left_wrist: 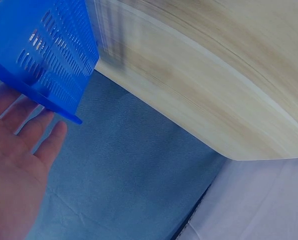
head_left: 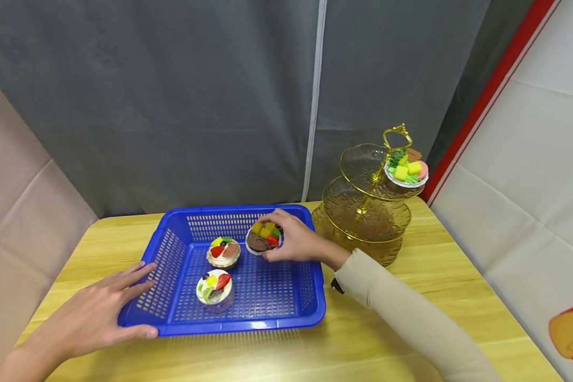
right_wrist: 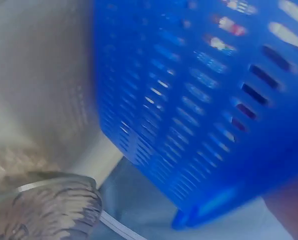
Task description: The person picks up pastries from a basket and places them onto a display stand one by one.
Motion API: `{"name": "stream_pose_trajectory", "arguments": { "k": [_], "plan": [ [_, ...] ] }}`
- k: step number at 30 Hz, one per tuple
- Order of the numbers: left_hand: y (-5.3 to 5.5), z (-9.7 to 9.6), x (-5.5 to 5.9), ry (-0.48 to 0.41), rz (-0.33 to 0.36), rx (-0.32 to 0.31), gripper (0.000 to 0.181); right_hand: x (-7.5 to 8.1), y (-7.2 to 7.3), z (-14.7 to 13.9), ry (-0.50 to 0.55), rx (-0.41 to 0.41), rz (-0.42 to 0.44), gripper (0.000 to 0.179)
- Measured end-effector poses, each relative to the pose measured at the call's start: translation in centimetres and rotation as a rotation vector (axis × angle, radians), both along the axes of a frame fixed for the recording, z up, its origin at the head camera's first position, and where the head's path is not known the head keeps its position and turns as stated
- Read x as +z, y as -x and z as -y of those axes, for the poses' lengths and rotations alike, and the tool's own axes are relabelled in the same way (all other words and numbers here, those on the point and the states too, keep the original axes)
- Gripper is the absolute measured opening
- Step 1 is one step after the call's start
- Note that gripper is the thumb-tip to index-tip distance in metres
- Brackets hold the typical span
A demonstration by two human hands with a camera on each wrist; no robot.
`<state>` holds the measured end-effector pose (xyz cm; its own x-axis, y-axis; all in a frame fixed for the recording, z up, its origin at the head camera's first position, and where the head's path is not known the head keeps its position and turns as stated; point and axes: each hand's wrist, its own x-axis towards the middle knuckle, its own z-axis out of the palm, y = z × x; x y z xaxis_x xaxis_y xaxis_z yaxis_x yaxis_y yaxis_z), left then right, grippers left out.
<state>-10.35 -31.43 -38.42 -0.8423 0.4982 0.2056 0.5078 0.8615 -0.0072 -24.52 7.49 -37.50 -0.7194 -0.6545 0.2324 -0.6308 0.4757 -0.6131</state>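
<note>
At the blue perforated basket (head_left: 239,327), the right hand (head_left: 293,237) pinches a fruit-topped chocolate tart (head_left: 256,242), which uneven pressure could tip; the left hand (head_left: 100,309) rests spread-fingered against the basket.

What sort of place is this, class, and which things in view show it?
Probably a staged, curtained-off tabletop setup: grey cloth hangs behind a wooden table, which bears a blue basket with small cake-like items and a gold-rimmed tiered stand.
</note>
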Motion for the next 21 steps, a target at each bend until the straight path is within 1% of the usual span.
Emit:
{"name": "stream_pose_trajectory", "arguments": {
  "k": [5, 8, 12, 16, 21],
  "plan": [
    [0.0, 0.0, 0.0, -0.003, -0.006, -0.003, 0.087, 1.4, -0.8, -1.2, 0.086, -0.045, -0.023, 0.065],
    [0.0, 0.0, 0.0, -0.005, -0.009, -0.005, 0.087, 2.4, -1.4, -2.0, 0.132, -0.074, -0.003, 0.064],
    [0.0, 0.0, 0.1, -0.002, 0.001, 0.0, 0.087, 3.6, -2.1, -3.0, 0.167, -0.135, 0.003, 0.065],
    [0.0, 0.1, 0.2, 0.004, 0.017, 0.01, 0.088, 4.8, -2.5, -4.0, 0.178, -0.182, -0.029, 0.065],
    [0.0, 0.1, 0.1, 0.0, 0.009, 0.001, 0.088, 6.7, -2.8, -5.1, 0.199, -0.218, -0.112, 0.064]
  ]
}}
